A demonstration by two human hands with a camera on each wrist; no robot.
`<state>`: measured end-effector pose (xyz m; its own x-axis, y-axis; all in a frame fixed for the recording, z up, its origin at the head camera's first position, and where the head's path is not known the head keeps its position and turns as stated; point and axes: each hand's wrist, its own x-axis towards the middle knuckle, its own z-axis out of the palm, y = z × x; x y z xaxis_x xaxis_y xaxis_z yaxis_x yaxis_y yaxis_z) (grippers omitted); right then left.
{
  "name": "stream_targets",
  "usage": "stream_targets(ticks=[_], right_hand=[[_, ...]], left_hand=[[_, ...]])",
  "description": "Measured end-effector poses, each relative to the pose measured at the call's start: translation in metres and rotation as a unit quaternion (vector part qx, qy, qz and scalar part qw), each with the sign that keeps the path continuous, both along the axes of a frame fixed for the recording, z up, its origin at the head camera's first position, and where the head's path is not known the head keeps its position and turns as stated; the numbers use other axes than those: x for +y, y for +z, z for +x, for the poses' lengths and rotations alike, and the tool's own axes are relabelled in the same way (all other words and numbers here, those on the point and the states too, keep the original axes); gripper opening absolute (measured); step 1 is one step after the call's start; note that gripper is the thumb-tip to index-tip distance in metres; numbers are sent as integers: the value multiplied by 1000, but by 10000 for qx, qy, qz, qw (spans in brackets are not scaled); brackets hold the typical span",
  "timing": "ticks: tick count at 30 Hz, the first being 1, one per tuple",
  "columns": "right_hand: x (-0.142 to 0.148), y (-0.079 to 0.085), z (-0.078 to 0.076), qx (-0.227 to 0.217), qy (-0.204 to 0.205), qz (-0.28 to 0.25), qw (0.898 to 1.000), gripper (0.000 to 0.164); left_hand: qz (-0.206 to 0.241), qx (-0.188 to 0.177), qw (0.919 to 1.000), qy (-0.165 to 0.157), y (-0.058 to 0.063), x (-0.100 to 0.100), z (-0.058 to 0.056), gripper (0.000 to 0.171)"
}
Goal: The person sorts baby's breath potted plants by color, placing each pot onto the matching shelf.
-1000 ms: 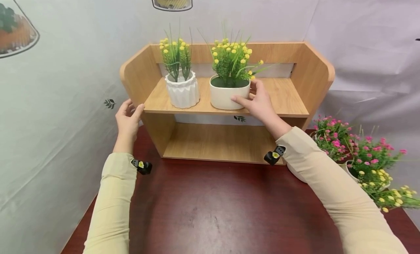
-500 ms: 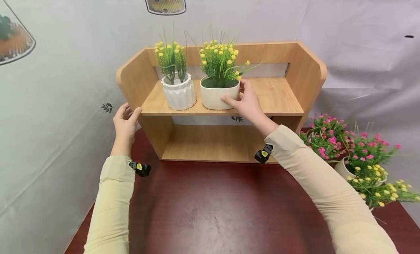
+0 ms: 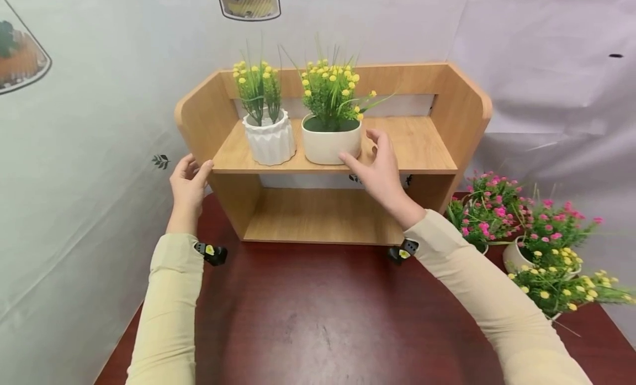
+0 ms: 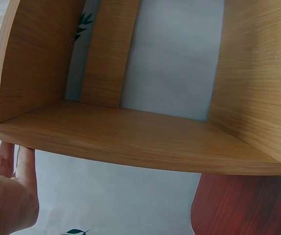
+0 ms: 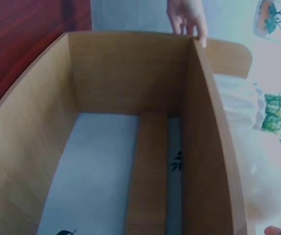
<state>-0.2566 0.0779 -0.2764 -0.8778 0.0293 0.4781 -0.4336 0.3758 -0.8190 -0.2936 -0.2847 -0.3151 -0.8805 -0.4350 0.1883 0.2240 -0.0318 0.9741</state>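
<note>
My left hand [image 3: 187,189] grips the left side of a two-tier wooden shelf [image 3: 437,163], thumb at the front edge and fingers on the panel's outer face. On the upper board stand two pots of artificial yellow flowers. Left is a white ribbed pot [image 3: 270,141]; beside it is a cream oval pot [image 3: 328,144]. My right hand [image 3: 385,172] is at the oval pot's right end, fingers spread. Its index finger is apart from the pot; the thumb tip overlaps the pot's front, and contact is unclear. In the right wrist view only fingertips [image 5: 273,230] show.
Several potted flowers, pink [image 3: 497,211] and yellow [image 3: 556,288], stand on the dark red table [image 3: 318,318] right of the shelf. The lower board [image 3: 318,216] lies below the pots. A pale wall covering [image 3: 99,125] hangs behind and to the left.
My right hand has loosened from the oval pot, its fingers moving off to the right. Both pots keep their places on the board. My left hand stays at the shelf's side; the view shifted slightly.
</note>
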Motion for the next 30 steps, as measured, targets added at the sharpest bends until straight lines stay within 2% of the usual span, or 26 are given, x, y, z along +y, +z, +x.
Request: stream_targets(ticks=[8,20,30], right_hand=[[6,-16,29,28,-26,-45,10000,69],[39,-41,59,151,-152,324,9992,64],[66,-63,81,53,-262,290,9992,57]], left_hand=[[-61,-27,9999,76,-1,-7,5,33],[64,-13,10000,18,-1,-1,-1,32],[-127,53,9999,63,-1,3,-3,30]])
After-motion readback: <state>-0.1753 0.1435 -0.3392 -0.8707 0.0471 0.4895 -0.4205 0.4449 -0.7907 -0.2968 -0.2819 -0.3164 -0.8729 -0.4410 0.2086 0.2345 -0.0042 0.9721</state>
